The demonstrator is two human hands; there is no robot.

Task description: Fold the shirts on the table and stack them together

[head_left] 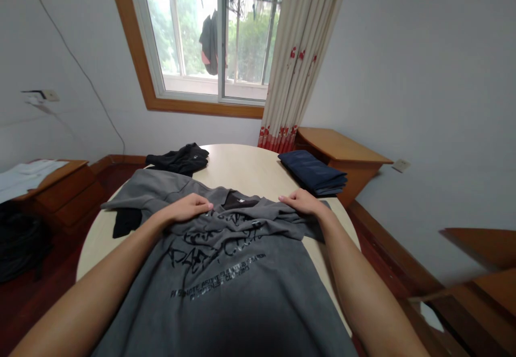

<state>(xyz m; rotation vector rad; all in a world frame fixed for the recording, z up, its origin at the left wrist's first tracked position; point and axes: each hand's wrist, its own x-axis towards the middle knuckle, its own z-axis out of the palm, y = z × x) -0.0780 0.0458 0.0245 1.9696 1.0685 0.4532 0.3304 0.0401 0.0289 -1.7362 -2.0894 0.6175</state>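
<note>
A grey T-shirt (258, 276) with black lettering on its chest lies spread over the round table, its neckline toward the window and its lower part running down toward me. My left hand (190, 207) is closed on the cloth left of the collar, thumb pointing inward. On the other side of the collar, my right hand (302, 202) grips the shirt near the shoulder, with its fingertips partly hidden. Between the two hands the fabric is wrinkled and bunched. The left sleeve stretches out flat across the table.
Dark clothing (179, 158) lies crumpled at the table's back left. A folded navy stack (312, 171) sits at the back right of the pale round table (242, 159). Wooden cabinets stand left (66, 185) and right (342, 146). A curtain (302, 61) hangs beside the window.
</note>
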